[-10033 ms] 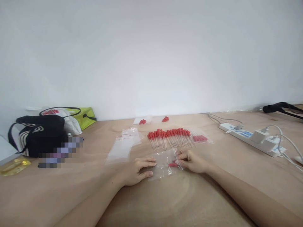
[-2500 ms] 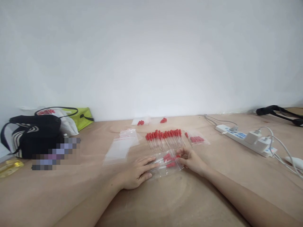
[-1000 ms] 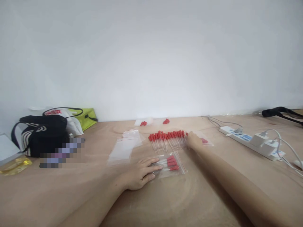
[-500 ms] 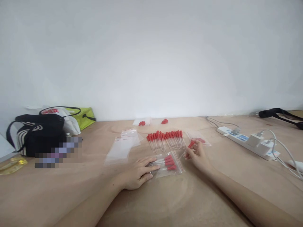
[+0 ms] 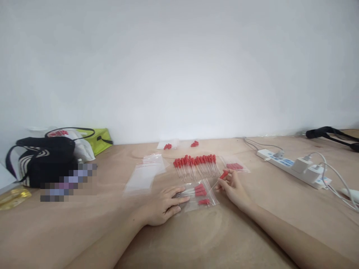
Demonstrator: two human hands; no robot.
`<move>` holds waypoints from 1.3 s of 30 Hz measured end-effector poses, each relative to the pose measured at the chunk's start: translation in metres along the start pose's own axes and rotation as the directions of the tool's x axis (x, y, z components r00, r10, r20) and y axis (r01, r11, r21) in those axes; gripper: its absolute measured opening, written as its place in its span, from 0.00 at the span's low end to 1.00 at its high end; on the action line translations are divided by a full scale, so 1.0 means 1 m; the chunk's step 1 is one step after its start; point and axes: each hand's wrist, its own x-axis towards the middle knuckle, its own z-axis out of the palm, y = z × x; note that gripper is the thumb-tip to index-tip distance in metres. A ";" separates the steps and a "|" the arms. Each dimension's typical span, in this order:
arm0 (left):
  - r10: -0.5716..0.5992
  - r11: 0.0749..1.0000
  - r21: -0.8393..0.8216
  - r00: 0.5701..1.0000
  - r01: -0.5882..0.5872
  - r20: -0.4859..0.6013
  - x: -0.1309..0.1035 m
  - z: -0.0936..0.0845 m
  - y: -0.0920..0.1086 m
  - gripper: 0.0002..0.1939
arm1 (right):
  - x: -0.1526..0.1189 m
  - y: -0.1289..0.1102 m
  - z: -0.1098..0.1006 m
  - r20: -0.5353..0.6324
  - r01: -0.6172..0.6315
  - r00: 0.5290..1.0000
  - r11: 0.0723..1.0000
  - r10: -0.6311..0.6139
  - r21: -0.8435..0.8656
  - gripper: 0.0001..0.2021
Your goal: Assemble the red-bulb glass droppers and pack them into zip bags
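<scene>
My left hand [image 5: 165,205] lies with fingers spread on the left part of a clear zip bag [image 5: 193,205]. Inside the bag are several red-topped droppers [image 5: 199,189], their thin clear stems pointing left. Just right of the bag's opening, my right hand [image 5: 231,186] pinches a dropper by its red bulb [image 5: 223,175], its stem slanting down toward the bag. Behind the bag, a row of red-topped droppers [image 5: 196,162] lies side by side. Another bag with red pieces [image 5: 235,166] rests flat behind my right hand.
Flat clear bags [image 5: 141,177] lie to the left. Small red pieces [image 5: 167,146] lie near the wall. A white power strip [image 5: 291,168] with plugs and cables is at right; a black bag [image 5: 47,160] and a green bag [image 5: 102,141] are at left.
My right hand, with the dropper, has shifted slightly left toward the bag. The lowest red bulb in the bag has moved slightly down. My left hand has stayed in place.
</scene>
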 end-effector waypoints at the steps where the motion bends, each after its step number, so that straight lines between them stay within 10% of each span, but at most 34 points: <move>1: 0.001 1.000 -0.002 1.000 -0.001 -0.002 0.000 0.000 0.000 0.21 | 0.000 0.000 0.001 -0.017 -0.001 1.000 1.000 0.001 0.003 0.22; 7: 0.016 1.000 -0.009 1.000 -0.016 -0.013 -0.001 0.000 0.000 0.20 | -0.004 -0.002 0.005 -0.084 -0.040 0.995 0.997 0.046 0.070 0.23; 26: -0.008 1.000 -0.016 1.000 0.007 -0.018 -0.001 0.000 0.000 0.23 | -0.005 -0.002 0.004 0.265 -0.087 0.949 0.950 0.170 -0.299 0.13; 34: -0.021 1.000 0.013 1.000 0.021 0.005 -0.001 0.000 -0.001 0.23 | -0.009 -0.014 0.005 0.423 -0.183 0.860 0.946 0.285 -0.266 0.18; 39: 0.002 1.000 0.014 1.000 -0.002 0.008 -0.001 -0.001 -0.001 0.22 | -0.007 -0.019 0.008 0.240 -0.180 0.934 0.929 0.264 -0.324 0.16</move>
